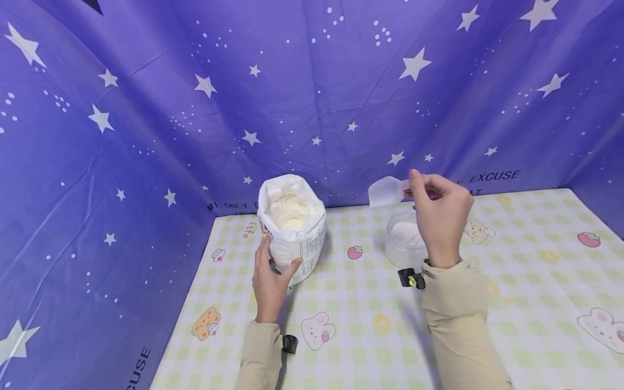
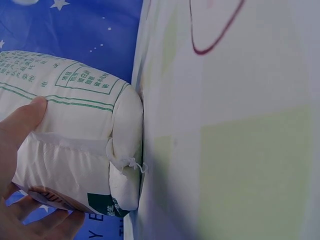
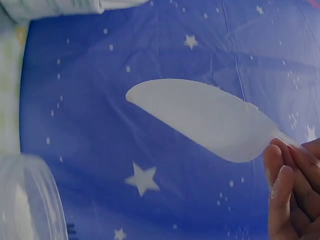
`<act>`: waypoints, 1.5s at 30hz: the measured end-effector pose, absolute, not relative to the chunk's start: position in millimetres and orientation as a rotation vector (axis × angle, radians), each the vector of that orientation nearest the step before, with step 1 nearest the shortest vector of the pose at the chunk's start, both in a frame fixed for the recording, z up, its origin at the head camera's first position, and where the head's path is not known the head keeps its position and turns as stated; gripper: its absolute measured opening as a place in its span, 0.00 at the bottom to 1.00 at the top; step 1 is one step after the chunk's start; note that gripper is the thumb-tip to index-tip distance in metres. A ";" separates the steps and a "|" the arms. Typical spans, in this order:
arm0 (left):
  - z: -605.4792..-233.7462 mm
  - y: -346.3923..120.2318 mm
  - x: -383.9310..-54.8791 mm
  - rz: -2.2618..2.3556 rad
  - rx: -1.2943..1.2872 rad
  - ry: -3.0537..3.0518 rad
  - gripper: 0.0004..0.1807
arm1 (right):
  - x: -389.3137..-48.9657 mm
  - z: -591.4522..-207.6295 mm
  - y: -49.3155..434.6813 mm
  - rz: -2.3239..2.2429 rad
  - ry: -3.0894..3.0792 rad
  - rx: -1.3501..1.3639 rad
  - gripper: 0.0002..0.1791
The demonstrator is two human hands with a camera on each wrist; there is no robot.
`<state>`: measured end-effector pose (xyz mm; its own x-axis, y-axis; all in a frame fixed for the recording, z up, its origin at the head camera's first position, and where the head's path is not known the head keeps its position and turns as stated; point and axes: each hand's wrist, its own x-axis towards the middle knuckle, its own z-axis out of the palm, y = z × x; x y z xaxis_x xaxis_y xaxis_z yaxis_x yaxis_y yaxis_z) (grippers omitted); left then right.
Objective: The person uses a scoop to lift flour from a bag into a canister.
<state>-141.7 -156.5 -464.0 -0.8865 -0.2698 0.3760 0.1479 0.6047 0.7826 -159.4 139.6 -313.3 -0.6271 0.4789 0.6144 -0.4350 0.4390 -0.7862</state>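
A white sack of pale, flour-like powder [image 1: 312, 246] stands on the table with its top edge spread wide. My left hand [image 1: 273, 284] holds its lower near side, the thumb on one face and the fingers around the other, as the left wrist view shows. In my right hand [image 1: 441, 214] is the handle of a translucent white scoop [image 3: 200, 120], pinched and raised in the air. No powder heap is visible in the scoop; a few grains cling to its rim. Below the right hand sits a clear round tub [image 1: 397, 254] with white powder inside, partly hidden by that hand.
A green-and-white checked tablecloth [image 1: 361, 357] with cartoon prints covers the table. Blue star-patterned curtain [image 1: 312, 97] rises behind and at both sides, close to the sack's far side.
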 end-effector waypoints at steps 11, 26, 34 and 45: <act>-464.2 -157.7 -144.0 -1.208 0.092 -2.364 0.50 | -174.9 -309.6 100.6 1.354 -1.838 0.151 0.18; -463.9 -156.9 -142.7 -1.202 0.084 -2.366 0.50 | -197.2 -317.2 58.1 1.532 -1.896 0.325 0.16; -465.4 -159.4 -141.6 -1.194 0.085 -2.371 0.50 | -206.3 -329.1 40.4 1.544 -1.970 0.376 0.15; -466.8 -159.7 -141.8 -1.160 0.060 -2.363 0.50 | -217.5 -340.7 23.4 1.490 -2.034 0.397 0.14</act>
